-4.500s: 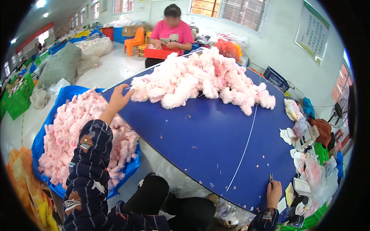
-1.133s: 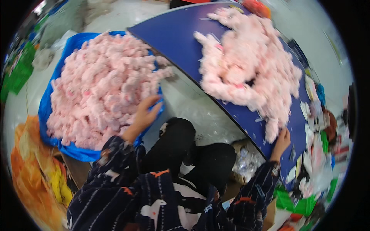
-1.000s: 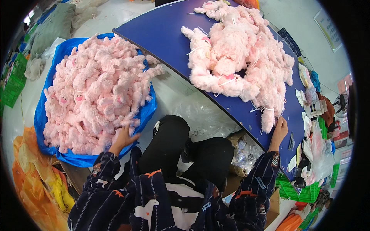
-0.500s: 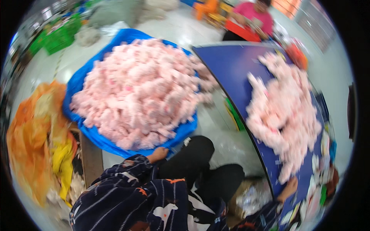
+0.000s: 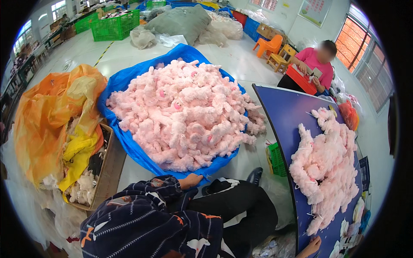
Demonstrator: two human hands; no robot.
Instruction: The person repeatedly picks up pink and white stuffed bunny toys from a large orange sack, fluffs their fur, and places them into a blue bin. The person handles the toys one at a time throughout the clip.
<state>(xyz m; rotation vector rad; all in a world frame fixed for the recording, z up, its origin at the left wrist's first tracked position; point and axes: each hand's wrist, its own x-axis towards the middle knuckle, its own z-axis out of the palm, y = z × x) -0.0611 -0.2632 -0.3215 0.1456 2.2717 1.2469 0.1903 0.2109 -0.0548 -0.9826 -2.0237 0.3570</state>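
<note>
My left hand (image 5: 190, 181) is closed on the near rim of a blue plastic sheet (image 5: 124, 144). That sheet lies under and around a big heap of fluffy pale pink plush pieces (image 5: 180, 116), a few with brighter pink spots. At the lower right, my right hand (image 5: 310, 247) rests on a dark blue table (image 5: 282, 116), fingers loosely out and apparently holding nothing. Just beyond it is the near end of a smaller pile of pink plush pieces (image 5: 329, 165) on the tabletop.
An open cardboard box (image 5: 114, 165) stands left, with orange plastic (image 5: 51, 124) and yellow cloth over it. A green crate (image 5: 277, 159) sits beside the table. Beyond it, a person in pink (image 5: 320, 64) holds a red tray. Green crates (image 5: 115, 26) and large sacks (image 5: 183, 23) stand farther back.
My view has tilted up and turned left, so more of the far room shows and the heap appears farther right. My left hand remains at the sheet's rim, my right on the table.
</note>
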